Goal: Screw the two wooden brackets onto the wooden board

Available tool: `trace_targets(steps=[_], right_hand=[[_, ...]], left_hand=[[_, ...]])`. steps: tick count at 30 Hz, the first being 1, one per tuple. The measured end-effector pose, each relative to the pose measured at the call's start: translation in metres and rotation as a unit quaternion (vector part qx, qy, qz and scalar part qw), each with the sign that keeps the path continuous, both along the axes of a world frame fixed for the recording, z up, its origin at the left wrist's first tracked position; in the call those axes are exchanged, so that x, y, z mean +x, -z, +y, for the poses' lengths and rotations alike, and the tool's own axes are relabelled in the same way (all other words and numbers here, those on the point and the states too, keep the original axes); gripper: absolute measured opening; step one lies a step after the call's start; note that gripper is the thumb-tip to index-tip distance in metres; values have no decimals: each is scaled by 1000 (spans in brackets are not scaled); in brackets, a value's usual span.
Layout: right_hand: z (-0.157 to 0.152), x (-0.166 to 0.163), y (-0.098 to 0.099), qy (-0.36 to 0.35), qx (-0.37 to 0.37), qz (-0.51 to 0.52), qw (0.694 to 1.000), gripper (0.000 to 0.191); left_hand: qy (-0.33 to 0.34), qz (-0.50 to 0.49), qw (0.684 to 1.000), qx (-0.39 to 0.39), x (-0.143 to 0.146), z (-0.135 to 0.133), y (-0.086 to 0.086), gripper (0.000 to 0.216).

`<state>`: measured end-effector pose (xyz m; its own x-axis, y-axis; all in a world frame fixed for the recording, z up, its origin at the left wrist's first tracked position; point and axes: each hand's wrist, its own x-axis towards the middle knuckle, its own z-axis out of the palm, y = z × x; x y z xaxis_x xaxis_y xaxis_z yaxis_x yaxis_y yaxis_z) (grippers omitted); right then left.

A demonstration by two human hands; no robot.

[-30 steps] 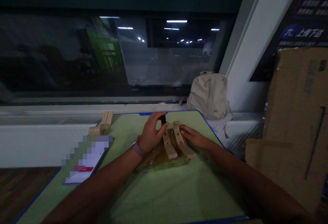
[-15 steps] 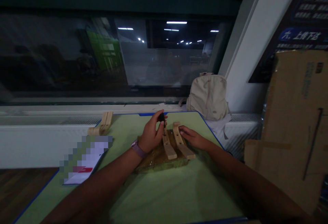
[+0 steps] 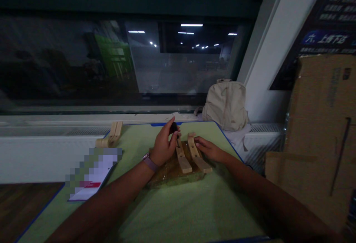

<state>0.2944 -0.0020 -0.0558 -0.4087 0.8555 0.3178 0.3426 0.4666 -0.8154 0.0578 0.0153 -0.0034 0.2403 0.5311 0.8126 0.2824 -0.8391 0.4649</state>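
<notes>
Tool at hole in L wood pc, R hand over at the other pc; slip risk.
L hand (image 3: 164, 145) grips black-handled tool (image 3: 174, 127) above brown block (image 3: 167, 176), shaft leaning, tip at hole; can't tell if seated. Prob. risk: tip skids out bc of lean. L wood pc (image 3: 185, 164) could also twist on block's glossy top, bc no finger is seen pressing it down. R hand (image 3: 210, 151), right of block, has fingertips at R wood pc (image 3: 195, 156) edge; can't tell if gripping or just resting; a nudge might shift it. Both pcs: on block, side by side, apart, pale wood, bent, w/ dark holes, flat near ends.
</notes>
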Motion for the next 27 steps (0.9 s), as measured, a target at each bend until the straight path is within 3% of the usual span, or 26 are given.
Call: trace_targets(steps=[6,12,18,23,27], right_hand=[[-2,-1,-3,-5,-15,-1,1000,45],[-1,-1,0,5,-5,5,1000,45],[0,0,2,-1,-3,9,1000,46],[0,0,2,-4,-10,6,1000,45],[-1,-1,0,4,-11,4,1000,46]], left_hand=[[51,-11,999,-7,0,-1,-1,37],[-12,26,998,60,-2,-1,-7,33],[-40,34,997,65,-3,-1,-5,37],[5,-6,1000,16,-1,0,1,49],[28,-6,999,19,-1,0,1,39]])
